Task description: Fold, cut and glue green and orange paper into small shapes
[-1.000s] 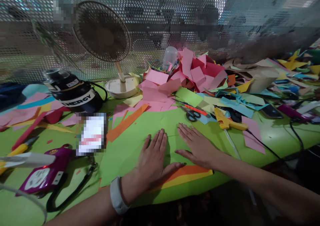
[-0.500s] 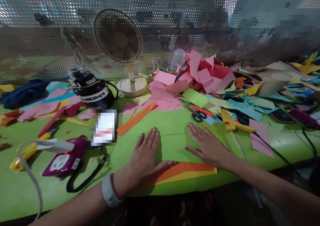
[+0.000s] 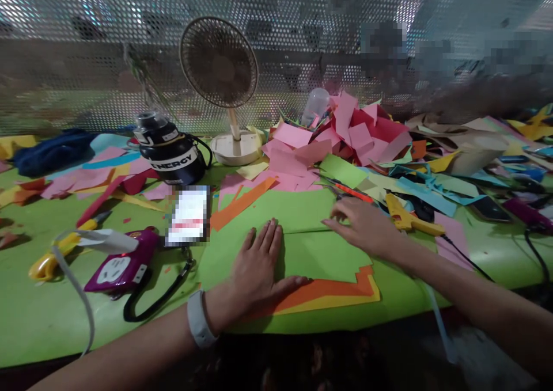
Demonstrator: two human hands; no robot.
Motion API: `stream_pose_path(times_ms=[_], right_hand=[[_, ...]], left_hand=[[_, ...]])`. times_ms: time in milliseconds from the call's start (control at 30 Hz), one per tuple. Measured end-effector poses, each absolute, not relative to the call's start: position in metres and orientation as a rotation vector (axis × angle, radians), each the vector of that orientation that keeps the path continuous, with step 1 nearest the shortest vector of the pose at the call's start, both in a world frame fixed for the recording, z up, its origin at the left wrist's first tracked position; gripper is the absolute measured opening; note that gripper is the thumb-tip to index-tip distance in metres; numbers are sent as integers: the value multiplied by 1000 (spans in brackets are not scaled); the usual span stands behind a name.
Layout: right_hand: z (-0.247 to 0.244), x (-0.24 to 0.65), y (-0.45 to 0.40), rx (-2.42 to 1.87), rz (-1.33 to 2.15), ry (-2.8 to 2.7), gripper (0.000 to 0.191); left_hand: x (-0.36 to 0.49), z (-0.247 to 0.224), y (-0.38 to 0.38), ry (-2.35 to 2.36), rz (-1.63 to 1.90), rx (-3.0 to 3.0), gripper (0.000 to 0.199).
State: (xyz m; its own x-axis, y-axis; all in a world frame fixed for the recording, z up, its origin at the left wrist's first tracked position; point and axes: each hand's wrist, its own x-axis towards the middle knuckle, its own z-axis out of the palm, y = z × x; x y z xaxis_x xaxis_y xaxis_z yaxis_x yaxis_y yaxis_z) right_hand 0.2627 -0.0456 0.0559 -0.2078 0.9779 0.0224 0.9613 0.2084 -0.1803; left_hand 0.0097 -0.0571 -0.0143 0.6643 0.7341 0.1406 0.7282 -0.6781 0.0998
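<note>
Green paper (image 3: 319, 253) lies on the bench (image 3: 38, 327), presumably light, flexible and crease-prone, best taken by its edge; left hand (image 3: 254, 270) rests flat on it, grip released, while right hand (image 3: 367, 224) curls above, any pinch indeterminable.

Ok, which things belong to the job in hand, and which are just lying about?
Seemingly in the job:
- green paper sheet under the left hand
- orange paper and yellow paper beneath

Apparently lying about:
- round beige desk fan
- black bottle with white label
- yellow glue gun
</note>
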Motion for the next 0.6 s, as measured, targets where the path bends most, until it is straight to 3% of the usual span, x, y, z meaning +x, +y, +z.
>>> stream_pose_path(times_ms=[67, 267, 600], right_hand=[[61, 243, -26, -1929, 486, -2353, 39], [35, 220, 15, -1958, 1370, -2207, 52], [27, 241, 11, -1971, 1659, -1942, 48]], left_hand=[[9, -16, -57, 1241, 271, 2840, 106], [11, -16, -56, 1248, 200, 2856, 108], [10, -14, -56, 1255, 171, 2859, 109]])
